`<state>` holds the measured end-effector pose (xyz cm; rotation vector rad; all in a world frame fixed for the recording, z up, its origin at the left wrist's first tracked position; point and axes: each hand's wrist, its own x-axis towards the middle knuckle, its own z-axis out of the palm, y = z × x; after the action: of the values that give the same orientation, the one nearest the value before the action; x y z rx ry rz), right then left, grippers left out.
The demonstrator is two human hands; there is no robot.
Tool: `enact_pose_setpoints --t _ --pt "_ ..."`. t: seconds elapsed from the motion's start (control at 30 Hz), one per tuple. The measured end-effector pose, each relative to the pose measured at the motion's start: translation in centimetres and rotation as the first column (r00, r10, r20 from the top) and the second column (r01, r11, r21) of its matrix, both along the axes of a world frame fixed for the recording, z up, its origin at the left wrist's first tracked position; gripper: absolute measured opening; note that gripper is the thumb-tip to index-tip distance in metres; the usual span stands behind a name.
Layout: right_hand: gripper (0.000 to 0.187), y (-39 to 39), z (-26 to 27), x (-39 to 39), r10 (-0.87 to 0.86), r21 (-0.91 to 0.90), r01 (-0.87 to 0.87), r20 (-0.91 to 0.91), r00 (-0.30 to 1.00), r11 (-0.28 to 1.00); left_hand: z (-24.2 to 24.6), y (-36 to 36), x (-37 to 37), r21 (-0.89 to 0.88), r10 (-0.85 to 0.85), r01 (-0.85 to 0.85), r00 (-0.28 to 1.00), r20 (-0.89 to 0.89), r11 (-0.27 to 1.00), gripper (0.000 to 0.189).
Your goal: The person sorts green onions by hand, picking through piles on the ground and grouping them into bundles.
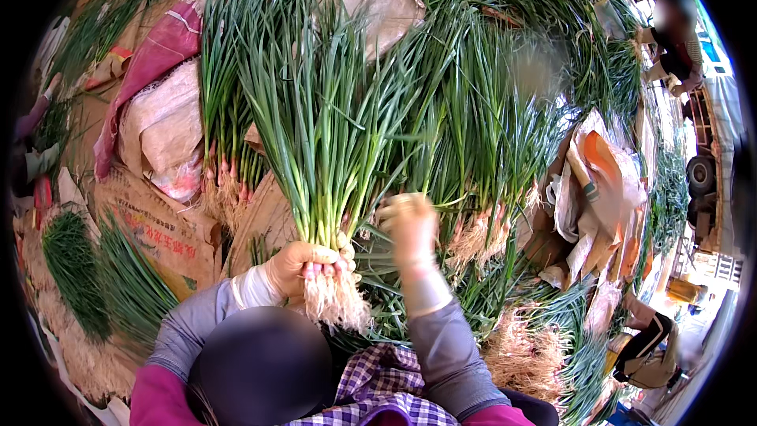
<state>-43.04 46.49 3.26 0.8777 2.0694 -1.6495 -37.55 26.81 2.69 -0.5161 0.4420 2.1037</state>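
Observation:
My left hand [301, 266], in a pale glove, is closed around the lower stems of a bunch of green onions [322, 189], just above their pinkish bulbs and whitish roots. The long leaves fan out away from me. My right hand [411, 222], also gloved and motion-blurred, is to the right of the bunch; whether its fingers hold anything cannot be made out. Other green onions lie beyond it with their roots towards me, one group [482, 231] to the right and another [227, 183] to the left. A pile of rooty onions [526, 349] lies at the lower right.
Woven sacks lie about: a pink one [154, 59], a pale one [384, 0] and a printed brown one [159, 231]. Crumpled sacking [609, 189] lies at the right. People [674, 53] work at the right edge, near a vehicle wheel [701, 174]. Another person [38, 124] is at the far left.

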Motion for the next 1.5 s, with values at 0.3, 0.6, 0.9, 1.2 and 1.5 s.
enact_pose_setpoints --t 0.3,0.6,0.9,1.2,1.5 --pt "0.027 4.0 3.2 3.1 0.834 0.437 -0.729 -0.101 0.543 0.527 -0.9 -1.9 0.7 0.076 -0.034 0.036 0.999 -0.027 0.996 0.034" --pt "0.009 2.3 -1.5 2.8 0.688 0.297 -0.620 -0.302 0.660 0.726 3.0 -3.0 -0.4 0.115 -0.019 0.028 0.997 -0.077 0.993 0.024" --pt "0.012 8.2 -0.3 1.4 0.611 0.468 -0.536 -0.012 0.792 0.703 7.8 -3.9 -4.0 -0.080 0.082 -0.123 0.915 -0.396 0.989 0.029" --pt "0.022 7.7 -0.8 -5.7 0.393 0.362 -0.422 0.154 0.906 0.831 3.5 -2.1 -1.5 -0.225 -0.146 0.107 0.976 -0.163 0.968 0.035" --pt "0.017 8.4 5.4 -3.0 0.343 -0.311 -0.299 0.097 0.934 0.902 2.1 -2.4 -0.6 -0.162 -0.051 0.054 0.998 0.021 0.985 0.053"
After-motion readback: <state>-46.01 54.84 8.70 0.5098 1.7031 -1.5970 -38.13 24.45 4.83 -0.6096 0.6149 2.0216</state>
